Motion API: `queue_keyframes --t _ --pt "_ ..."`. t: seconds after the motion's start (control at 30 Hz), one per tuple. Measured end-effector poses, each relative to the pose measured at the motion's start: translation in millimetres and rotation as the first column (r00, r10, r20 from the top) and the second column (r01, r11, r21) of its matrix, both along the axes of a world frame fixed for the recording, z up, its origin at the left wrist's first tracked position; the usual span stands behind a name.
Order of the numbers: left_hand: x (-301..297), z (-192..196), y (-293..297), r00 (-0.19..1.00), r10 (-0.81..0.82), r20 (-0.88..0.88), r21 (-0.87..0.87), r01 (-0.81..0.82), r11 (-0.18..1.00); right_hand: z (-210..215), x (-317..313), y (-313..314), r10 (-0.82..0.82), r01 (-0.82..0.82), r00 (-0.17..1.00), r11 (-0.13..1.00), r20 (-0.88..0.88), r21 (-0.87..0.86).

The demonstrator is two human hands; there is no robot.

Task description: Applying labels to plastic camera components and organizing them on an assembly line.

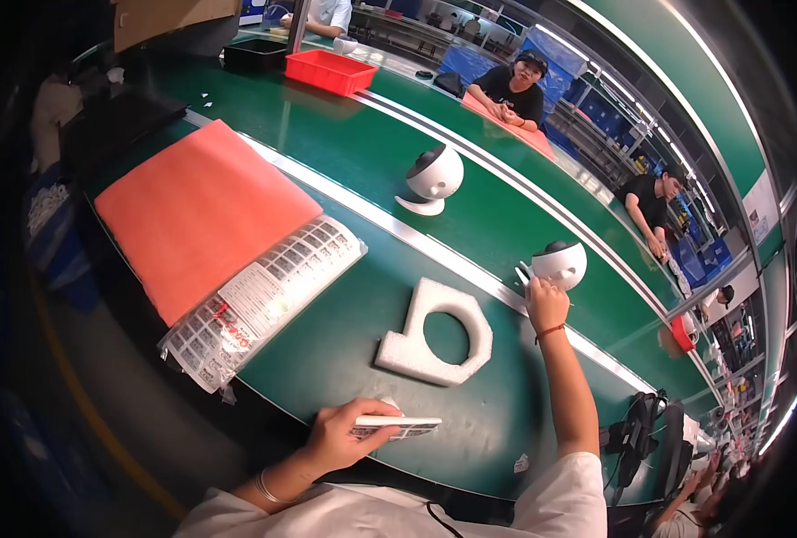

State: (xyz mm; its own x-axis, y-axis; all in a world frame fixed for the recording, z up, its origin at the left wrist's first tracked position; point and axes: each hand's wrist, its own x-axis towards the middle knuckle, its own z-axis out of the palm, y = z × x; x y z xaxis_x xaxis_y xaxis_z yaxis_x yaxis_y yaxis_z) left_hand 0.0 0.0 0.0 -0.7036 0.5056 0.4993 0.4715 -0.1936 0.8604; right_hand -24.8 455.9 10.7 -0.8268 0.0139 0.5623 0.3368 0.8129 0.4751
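A green conveyor belt (354, 143) runs from the upper left of the frame down to the right. Along its near side lies a green worktable (327, 341), across the middle and lower part. On the left of the frame there is an orange mat (210, 211), and a plastic-covered pack of printed sheets (273, 287) shows from under its lower right edge. A white foam block (403, 351) with a round hole lies flat on the table, near the centre. At the lower centre is the left hand (337, 438); at the upper left, a red tray (331, 82). One round white device (439, 175) with a dark face stands on a curved foot, above the centre. A similar white device (560, 266) is right of centre, at the near side of the belt. The right hand (548, 307) touches it with bent fingers, but I cannot tell whether they are closed on it. The left thumb and fingers are clamped on a thin white slab (407, 422), which is above the table's near edge.
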Motion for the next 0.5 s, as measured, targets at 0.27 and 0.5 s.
queue_keyframes --t 0.27,0.5 --pt "-3 2 0 0.999 0.003 0.032 0.0 -0.003 1.0 -13 -30 31 -0.171 0.191 0.98 0.942 0.098 -0.275" --pt "-3 -1 0 0.998 0.051 0.029 0.002 -0.052 0.999 14 -109 -63 0.158 -0.08 0.973 0.915 0.169 -0.394"
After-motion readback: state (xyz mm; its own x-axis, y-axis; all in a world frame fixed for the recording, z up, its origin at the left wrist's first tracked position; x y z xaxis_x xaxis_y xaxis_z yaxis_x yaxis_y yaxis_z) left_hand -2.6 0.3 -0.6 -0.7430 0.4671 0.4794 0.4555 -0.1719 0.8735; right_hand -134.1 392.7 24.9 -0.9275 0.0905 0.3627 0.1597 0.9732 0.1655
